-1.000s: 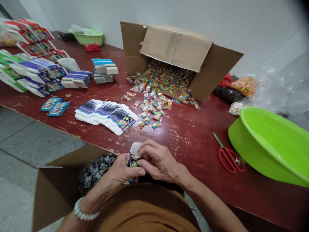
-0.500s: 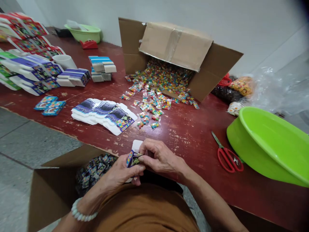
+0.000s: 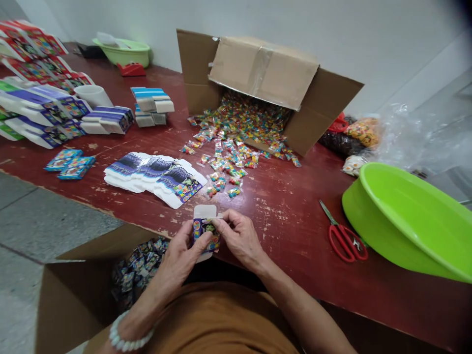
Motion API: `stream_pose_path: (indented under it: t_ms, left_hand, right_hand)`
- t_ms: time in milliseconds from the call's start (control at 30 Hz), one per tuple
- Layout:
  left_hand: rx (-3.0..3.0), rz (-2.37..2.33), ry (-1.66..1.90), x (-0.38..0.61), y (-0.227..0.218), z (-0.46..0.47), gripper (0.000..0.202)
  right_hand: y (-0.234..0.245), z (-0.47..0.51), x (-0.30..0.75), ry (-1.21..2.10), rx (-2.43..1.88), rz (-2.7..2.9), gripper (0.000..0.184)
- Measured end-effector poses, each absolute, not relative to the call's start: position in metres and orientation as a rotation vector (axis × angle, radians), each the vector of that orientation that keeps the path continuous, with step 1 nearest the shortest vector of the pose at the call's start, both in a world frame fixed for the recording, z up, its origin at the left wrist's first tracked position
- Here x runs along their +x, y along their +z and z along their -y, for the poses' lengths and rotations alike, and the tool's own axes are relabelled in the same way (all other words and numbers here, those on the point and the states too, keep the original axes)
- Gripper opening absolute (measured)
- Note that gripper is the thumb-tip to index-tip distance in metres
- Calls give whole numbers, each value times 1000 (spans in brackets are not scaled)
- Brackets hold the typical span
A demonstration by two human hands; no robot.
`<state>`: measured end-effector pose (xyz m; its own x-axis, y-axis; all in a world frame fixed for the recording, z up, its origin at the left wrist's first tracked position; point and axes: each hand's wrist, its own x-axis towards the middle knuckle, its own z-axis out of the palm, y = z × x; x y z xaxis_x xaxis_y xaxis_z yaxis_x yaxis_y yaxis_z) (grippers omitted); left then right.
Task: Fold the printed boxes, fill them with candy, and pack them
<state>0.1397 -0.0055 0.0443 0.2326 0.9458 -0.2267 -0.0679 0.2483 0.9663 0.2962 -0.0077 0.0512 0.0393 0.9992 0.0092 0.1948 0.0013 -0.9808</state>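
Note:
A small purple candy box (image 3: 204, 227) is held between my two hands at the table's front edge. Its white top flap stands up and a white flap shows at its lower end. My left hand (image 3: 183, 250) grips it from the left, thumb across the printed front. My right hand (image 3: 241, 238) pinches its upper right side with thumb and fingers. Just beyond lies a fanned stack of flat purple cartons (image 3: 155, 177). Small clear-wrapped colourful candies (image 3: 234, 169) are spread behind and to the right of that stack.
An opened cardboard box (image 3: 265, 69) on its side spills candies. Red-handled scissors (image 3: 344, 236) and a green basin (image 3: 405, 221) are at right. Box stacks (image 3: 47, 108) and two blue boxes (image 3: 75, 166) are at left. Below the edge, a carton (image 3: 66, 295) holds many small packets (image 3: 142, 268).
The purple box has been turned so its printed front faces up towards me. My right fingers have shifted to its upper right edge. The view has moved slightly.

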Motion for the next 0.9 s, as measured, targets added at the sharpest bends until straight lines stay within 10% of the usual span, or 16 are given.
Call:
stream_pose_path:
  t_ms: [167,900]
  left_hand:
    - [1070,-1103,1204,143,46,16,64]
    - [1137,-1060,967,129,51,2,31]
  right_hand:
    - [44,10,291,1173,-1258,1180,38]
    - [42,-10,299,1576,-1058,904,43]
